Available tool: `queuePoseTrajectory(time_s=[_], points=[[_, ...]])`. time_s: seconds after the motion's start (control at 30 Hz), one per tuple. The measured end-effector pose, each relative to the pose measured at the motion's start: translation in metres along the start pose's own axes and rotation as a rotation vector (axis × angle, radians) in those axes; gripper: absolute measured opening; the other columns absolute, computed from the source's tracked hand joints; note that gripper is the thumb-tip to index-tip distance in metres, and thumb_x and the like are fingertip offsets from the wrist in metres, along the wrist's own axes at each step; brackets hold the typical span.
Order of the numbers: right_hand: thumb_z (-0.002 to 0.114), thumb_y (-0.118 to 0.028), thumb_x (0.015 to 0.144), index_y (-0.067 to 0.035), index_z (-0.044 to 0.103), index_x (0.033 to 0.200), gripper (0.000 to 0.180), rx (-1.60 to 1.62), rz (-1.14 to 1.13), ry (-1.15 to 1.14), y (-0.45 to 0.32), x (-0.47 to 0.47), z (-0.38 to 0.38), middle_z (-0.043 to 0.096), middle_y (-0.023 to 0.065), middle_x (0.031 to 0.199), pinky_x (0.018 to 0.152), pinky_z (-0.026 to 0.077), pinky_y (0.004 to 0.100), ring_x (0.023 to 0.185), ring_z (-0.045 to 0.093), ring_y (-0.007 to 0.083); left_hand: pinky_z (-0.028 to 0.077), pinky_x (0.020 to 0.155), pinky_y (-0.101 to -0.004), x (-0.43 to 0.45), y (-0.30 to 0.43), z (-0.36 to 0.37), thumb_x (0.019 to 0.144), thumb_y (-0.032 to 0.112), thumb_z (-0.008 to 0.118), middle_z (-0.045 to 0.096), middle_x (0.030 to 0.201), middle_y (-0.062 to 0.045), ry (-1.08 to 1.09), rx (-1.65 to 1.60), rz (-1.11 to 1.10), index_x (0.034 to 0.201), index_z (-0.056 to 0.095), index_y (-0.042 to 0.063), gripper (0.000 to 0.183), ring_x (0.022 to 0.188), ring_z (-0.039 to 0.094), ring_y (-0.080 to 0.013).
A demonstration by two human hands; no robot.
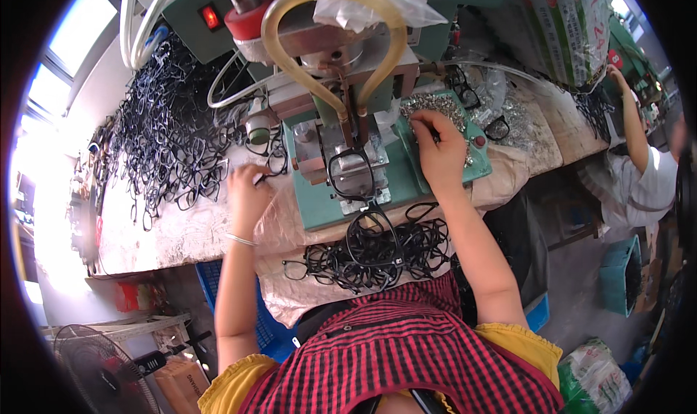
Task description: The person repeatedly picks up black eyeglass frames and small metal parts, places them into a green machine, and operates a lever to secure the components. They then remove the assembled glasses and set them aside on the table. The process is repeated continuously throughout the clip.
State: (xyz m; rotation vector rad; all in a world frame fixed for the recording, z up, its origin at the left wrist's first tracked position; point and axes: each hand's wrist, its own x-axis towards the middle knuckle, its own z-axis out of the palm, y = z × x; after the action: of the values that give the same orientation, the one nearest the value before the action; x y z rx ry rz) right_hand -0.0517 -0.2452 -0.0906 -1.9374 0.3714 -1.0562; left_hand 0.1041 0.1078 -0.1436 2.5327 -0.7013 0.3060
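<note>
A black eyeglass frame (375, 239) stands on end at the green bench machine (305, 207). Its upper rim lies against the metal fixture (381, 190), under two copper-coloured electrodes (354, 125), and its lower rim hangs over the front edge. Left of the machine, my left hand (248, 196) has thumb and fingers closed around the end of another black frame (279, 160) on the bench. My right hand (441, 152) is over a green tray (479, 166) of small metal parts (435, 106). Its fingertips bend down among the parts; whether they pinch one is hidden.
Black frames (326, 261) lie heaped on brown paper by my lap. A large pile of frames (169, 125) covers the bench's left side. A yellowish hose (403, 27) loops above the fixture. Rightward, a printed plastic bag (566, 38) stands near a co-worker's arm (634, 120).
</note>
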Motion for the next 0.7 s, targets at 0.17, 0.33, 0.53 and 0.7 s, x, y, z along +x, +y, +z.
queuePoseTrajectory(time_s=[0.17, 0.33, 0.53, 0.7], points=[[0.068, -0.004, 0.091, -0.005, 0.071, 0.109, 0.018, 0.195, 0.27, 0.169, 0.03, -0.015, -0.036, 0.067, -0.001, 0.091, 0.076, 0.048, 0.0221, 0.081, 0.059, 0.0073, 0.044, 0.093, -0.0439, -0.011, 0.032, 0.016, 0.076, 0.014, 0.067, 0.064, 0.102, -0.015, 0.089, 0.11, -0.11, 0.095, 0.07, 0.009, 0.019, 0.1, 0.056, -0.0359], [0.07, -0.001, 0.09, 0.0, 0.071, 0.104, 0.014, 0.334, 0.352, 0.111, 0.013, -0.009, -0.035, 0.066, -0.0016, 0.088, 0.075, 0.045, 0.0196, 0.081, 0.058, 0.0057, 0.051, 0.084, -0.0471, 0.019, 0.036, -0.011, 0.083, 0.019, 0.068, 0.064, 0.098, -0.016, -0.347, 0.311, -0.026, 0.092, 0.064, 0.005, 0.017, 0.099, 0.061, -0.039], [0.072, 0.003, 0.085, 0.0, 0.072, 0.097, 0.012, 0.234, 0.24, -0.041, -0.016, -0.039, -0.068, 0.07, 0.002, 0.092, 0.083, 0.049, 0.0253, 0.087, 0.063, 0.0107, 0.049, 0.075, -0.0537, 0.001, 0.0, -0.042, 0.097, 0.012, 0.049, 0.068, 0.098, -0.021, -0.248, 0.074, -0.063, 0.106, 0.059, 0.008, 0.014, 0.09, 0.065, -0.0448], [0.073, -0.001, 0.081, 0.0, 0.071, 0.102, 0.021, 0.179, -0.041, -0.288, -0.075, -0.007, -0.029, 0.071, 0.0068, 0.093, 0.082, 0.049, 0.0263, 0.09, 0.065, 0.0142, 0.049, 0.069, -0.0564, 0.036, -0.072, -0.048, 0.104, 0.026, 0.044, 0.069, 0.086, -0.025, 0.462, 0.331, -0.428, 0.106, 0.056, 0.005, 0.024, 0.079, 0.066, -0.0476]])
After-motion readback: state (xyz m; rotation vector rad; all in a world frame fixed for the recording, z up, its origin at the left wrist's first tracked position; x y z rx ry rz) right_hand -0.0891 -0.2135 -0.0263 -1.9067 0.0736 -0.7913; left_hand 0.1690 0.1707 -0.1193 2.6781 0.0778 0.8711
